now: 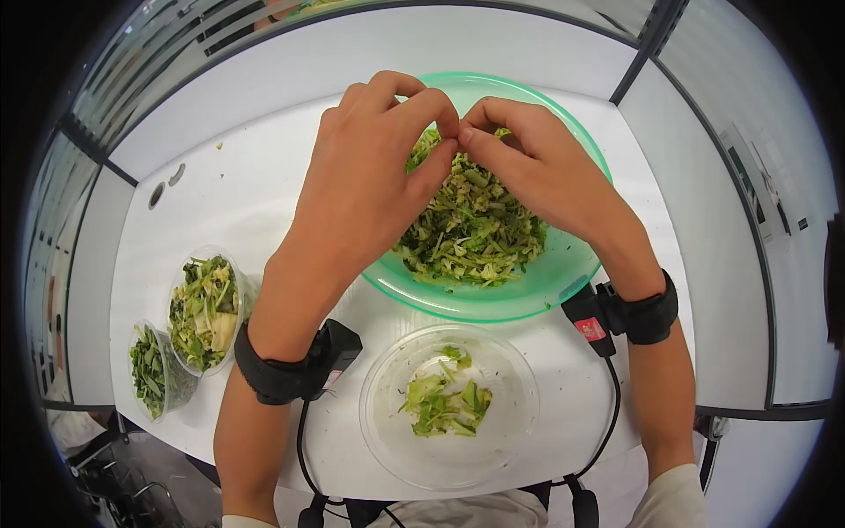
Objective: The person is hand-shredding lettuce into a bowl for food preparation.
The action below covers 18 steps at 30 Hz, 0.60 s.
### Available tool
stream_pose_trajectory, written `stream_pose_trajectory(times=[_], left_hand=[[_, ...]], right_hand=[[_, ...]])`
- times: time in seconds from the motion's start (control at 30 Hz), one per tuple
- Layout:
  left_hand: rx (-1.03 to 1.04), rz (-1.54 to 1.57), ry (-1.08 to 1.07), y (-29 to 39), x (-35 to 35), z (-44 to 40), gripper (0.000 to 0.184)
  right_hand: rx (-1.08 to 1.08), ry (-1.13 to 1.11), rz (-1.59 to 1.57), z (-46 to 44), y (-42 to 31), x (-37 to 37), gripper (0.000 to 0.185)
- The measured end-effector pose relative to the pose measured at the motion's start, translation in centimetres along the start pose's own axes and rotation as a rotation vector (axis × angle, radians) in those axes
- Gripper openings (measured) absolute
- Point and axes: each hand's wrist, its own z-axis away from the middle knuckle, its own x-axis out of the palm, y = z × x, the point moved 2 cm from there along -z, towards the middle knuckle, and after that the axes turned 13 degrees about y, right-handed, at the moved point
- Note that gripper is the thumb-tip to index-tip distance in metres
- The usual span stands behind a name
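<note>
Over the far half of a green bowl, my left hand and my right hand meet at the fingertips. Thumb and forefinger of each hand are pinched together. Whatever sits between them is too small or too hidden to make out. Chopped leafy greens fill the bowl below, partly covered by my hands. Nearer to me stands a clear plastic bowl with a few pieces of torn green leaf at its bottom.
To the left are two clear tubs, one with mixed chopped greens, the other with darker leaves. Black bands with boxes and cables circle both wrists. White partitions border the table at the back and sides.
</note>
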Motion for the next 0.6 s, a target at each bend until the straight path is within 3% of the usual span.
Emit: stream_pose_trajectory(times=[0.6], left_hand=[[0.029, -0.027, 0.021, 0.02, -0.13, 0.08, 0.011]], right_hand=[[-0.026, -0.025, 0.013, 0.07, -0.41, -0.36, 0.026]])
